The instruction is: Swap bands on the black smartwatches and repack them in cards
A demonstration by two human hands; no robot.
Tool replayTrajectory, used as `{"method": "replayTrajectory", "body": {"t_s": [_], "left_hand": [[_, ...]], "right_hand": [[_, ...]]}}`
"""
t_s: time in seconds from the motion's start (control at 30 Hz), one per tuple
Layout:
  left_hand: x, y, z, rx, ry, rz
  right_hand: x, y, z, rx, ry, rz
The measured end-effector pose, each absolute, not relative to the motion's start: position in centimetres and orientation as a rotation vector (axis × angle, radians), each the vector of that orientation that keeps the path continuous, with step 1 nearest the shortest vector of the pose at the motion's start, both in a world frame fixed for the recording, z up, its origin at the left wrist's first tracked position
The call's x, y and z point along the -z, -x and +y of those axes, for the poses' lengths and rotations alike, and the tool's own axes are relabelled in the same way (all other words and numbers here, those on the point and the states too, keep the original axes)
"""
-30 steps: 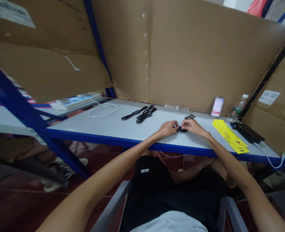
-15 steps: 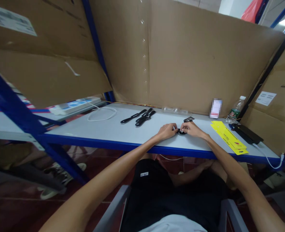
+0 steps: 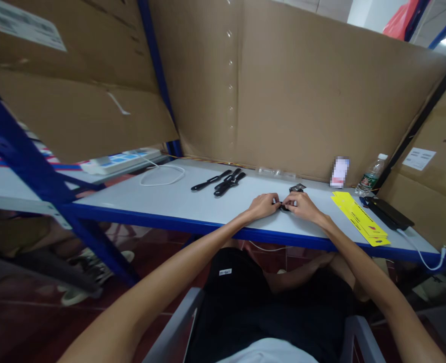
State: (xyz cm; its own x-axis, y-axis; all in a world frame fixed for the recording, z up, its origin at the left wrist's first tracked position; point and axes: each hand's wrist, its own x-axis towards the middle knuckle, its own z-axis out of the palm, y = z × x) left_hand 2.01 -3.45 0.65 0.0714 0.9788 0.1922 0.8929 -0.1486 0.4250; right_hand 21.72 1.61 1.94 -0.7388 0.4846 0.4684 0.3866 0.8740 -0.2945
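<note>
My left hand [image 3: 265,205] rests low over the worktop with its fingers closed against the left side of a small black object [image 3: 283,207]. From the other side, my right hand [image 3: 300,205] pinches the same object. Fingers cover most of it, so its kind does not show. Just behind my right hand lies a small dark flat piece [image 3: 297,187]. Further left on the worktop lie several black long-handled tools [image 3: 228,183] with slotted heads, some overlapping.
Yellow printed cards [image 3: 361,219] lie to the right, beside a black flat device [image 3: 389,214] with a white cable. A plastic bottle [image 3: 370,176] stands behind them. A white cable loop [image 3: 162,176] lies at left. Cardboard [image 3: 302,101] walls the back; a blue rail [image 3: 192,219] edges the front.
The view has shifted slightly. My right hand's fingers have moved a little on the small black object, while my left hand stays almost in place.
</note>
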Motion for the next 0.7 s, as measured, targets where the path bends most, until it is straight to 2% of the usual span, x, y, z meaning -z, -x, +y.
{"method": "replayTrajectory", "body": {"t_s": [0.4,0.7], "left_hand": [[-1.04,-2.2,-3.75,-0.649,-2.153,1.905],[-0.8,-2.2,-3.46,-0.662,-2.135,1.908]], "right_hand": [[-2.39,-21.45,1.42,-0.235,0.632,-2.496],[-2.32,-20.85,1.5,-0.467,0.834,-2.405]]}}
